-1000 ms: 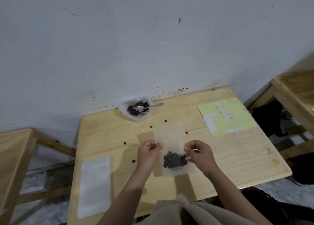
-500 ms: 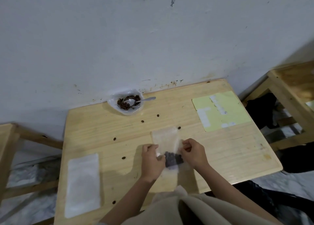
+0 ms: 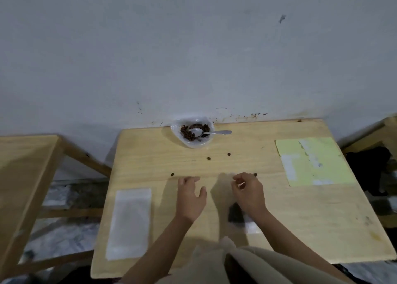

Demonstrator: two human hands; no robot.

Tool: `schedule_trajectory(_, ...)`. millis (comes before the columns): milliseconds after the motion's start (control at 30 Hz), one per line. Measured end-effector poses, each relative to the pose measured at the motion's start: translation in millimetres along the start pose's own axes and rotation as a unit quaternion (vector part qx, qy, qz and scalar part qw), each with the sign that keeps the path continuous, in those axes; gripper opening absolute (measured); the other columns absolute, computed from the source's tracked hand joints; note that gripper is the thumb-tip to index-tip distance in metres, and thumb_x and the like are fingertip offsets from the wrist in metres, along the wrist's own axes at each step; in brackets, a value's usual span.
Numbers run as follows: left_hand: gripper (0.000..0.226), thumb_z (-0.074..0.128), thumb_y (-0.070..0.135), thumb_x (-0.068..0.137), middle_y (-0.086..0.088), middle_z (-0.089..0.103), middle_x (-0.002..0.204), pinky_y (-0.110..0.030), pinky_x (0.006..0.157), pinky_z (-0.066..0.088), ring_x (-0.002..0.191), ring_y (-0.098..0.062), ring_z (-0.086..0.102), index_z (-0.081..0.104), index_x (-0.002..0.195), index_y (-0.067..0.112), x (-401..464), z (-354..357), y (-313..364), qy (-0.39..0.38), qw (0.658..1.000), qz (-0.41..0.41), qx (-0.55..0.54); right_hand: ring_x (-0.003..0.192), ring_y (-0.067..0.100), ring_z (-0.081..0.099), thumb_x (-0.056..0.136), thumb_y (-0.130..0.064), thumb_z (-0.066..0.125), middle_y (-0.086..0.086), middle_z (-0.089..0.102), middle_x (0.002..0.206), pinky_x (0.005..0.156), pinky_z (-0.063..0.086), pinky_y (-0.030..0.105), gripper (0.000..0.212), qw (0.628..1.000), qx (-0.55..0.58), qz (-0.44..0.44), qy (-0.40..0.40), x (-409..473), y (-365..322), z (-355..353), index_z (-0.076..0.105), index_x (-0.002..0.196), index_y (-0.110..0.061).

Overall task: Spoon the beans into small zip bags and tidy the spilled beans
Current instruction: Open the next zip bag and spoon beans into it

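Fingers: left hand (image 3: 190,197) spread loose — right hand (image 3: 249,192) curled, pinching clear zip bag (image 3: 223,189), blurred.

Place: a plain, bare room; I cannot tell whether home or workroom.
Wall: the scuffed, stained white wall (image 3: 193,47) I face, straight behind my tabletop.
Tabletop: a small pale wooden tabletop (image 3: 150,165) pushed against that wall.
Neighbours: matching wooden tables left (image 3: 25,159) and right (image 3: 386,129) of my tabletop.
Floor: marbled grey floor (image 3: 60,236) below.
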State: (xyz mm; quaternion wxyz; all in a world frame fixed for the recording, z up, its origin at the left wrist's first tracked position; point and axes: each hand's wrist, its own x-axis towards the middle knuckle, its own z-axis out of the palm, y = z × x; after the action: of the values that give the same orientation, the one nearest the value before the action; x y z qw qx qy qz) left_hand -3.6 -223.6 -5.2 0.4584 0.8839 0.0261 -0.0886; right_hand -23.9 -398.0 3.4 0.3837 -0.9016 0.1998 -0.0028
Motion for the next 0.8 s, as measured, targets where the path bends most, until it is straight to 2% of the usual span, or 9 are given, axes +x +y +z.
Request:
schedule_trajectory(100,0.028,0.065,0.013,0.086,0.001,0.044,0.111,-0.029,0.094,0.045,0.101,-0.014,0.054,0.063,0.114,0.009,2,-31,-18,0.051,0.999,-0.004,0.012,0.065,-0.002,0.053,0.084,-0.012,0.064,-0.002,0.063,0.084,0.058,0.039,0.002,0.011,0.997,0.020,-0.023,-0.065,4,-35,27,0.068,0.094,-0.012)
schedule_trajectory(267,0.030,0.066,0.014,0.078,-0.013,0.066,0.102,-0.014,0.091,0.038,0.096,-0.027,0.062,0.066,0.104,0.000,-15,-85,-72,0.120,0.988,0.013,0.098,0.066,0.005,0.054,0.082,-0.010,0.063,-0.001,0.063,0.081,0.059,0.038,0.003,0.012,0.985,0.029,-0.057,-0.163,-17,-87,92,0.068,0.094,-0.009)
schedule_trajectory(367,0.036,0.070,0.018,0.075,-0.014,0.064,0.114,-0.036,0.096,0.043,0.108,-0.031,0.059,0.067,0.108,0.004,-26,-113,-101,0.145,0.977,-0.045,0.150,0.073,0.010,0.056,0.083,-0.010,0.060,0.006,0.069,0.089,0.070,0.043,0.012,0.019,0.978,0.029,-0.045,-0.202,-34,-111,128,0.068,0.100,-0.007)
schedule_trajectory(467,0.048,0.073,0.019,0.077,-0.012,0.052,0.132,-0.037,0.102,0.037,0.122,-0.028,0.048,0.061,0.121,0.006,-38,-136,-119,0.128,0.974,-0.095,0.158,0.082,0.016,0.059,0.086,-0.011,0.057,0.010,0.068,0.094,0.075,0.048,0.023,0.022,0.972,0.016,-0.015,-0.235,-48,-130,154,0.064,0.106,-0.004)
schedule_trajectory(533,0.056,0.071,0.025,0.080,-0.009,0.043,0.140,-0.031,0.103,0.033,0.127,-0.025,0.041,0.053,0.130,0.008,-42,-147,-129,0.095,0.974,-0.108,0.174,0.074,0.019,0.057,0.085,-0.013,0.060,0.010,0.063,0.080,0.066,0.045,0.027,0.006,0.973,0.000,-0.001,-0.232,-55,-140,164,0.062,0.087,-0.008)
schedule_trajectory(600,0.062,0.070,0.031,0.081,-0.006,0.037,0.143,-0.030,0.102,0.033,0.128,-0.024,0.038,0.048,0.136,0.012,-43,-151,-134,0.060,0.974,-0.102,0.194,0.060,0.019,0.048,0.081,-0.011,0.061,0.008,0.049,0.065,0.055,0.038,0.028,0.023,0.977,-0.009,0.016,-0.211,-59,-145,171,0.046,0.064,-0.010)
schedule_trajectory(633,0.063,0.070,0.031,0.080,-0.006,0.037,0.143,-0.032,0.100,0.035,0.126,-0.026,0.038,0.048,0.136,0.012,-44,-153,-138,0.047,0.974,-0.096,0.199,0.059,0.020,0.048,0.080,-0.010,0.060,0.008,0.047,0.064,0.054,0.038,0.028,0.025,0.980,-0.006,0.024,-0.197,-62,-148,174,0.043,0.062,-0.010)
schedule_trajectory(700,0.063,0.074,0.030,0.076,-0.010,0.042,0.138,-0.038,0.093,0.042,0.120,-0.031,0.044,0.053,0.132,0.010,-45,-155,-144,0.045,0.978,-0.079,0.189,0.072,0.024,0.056,0.080,-0.010,0.061,0.010,0.056,0.077,0.060,0.044,0.030,0.008,0.984,-0.002,0.045,-0.174,-64,-151,178,0.055,0.078,-0.005)
schedule_trajectory(800,0.062,0.073,0.030,0.075,-0.010,0.044,0.136,-0.041,0.091,0.046,0.118,-0.033,0.045,0.055,0.130,0.008,-44,-156,-149,0.052,0.981,-0.069,0.174,0.090,0.024,0.060,0.080,-0.012,0.065,0.009,0.061,0.096,0.075,0.049,0.030,0.025,0.985,0.037,0.084,-0.147,-66,-151,180,0.058,0.102,-0.004)
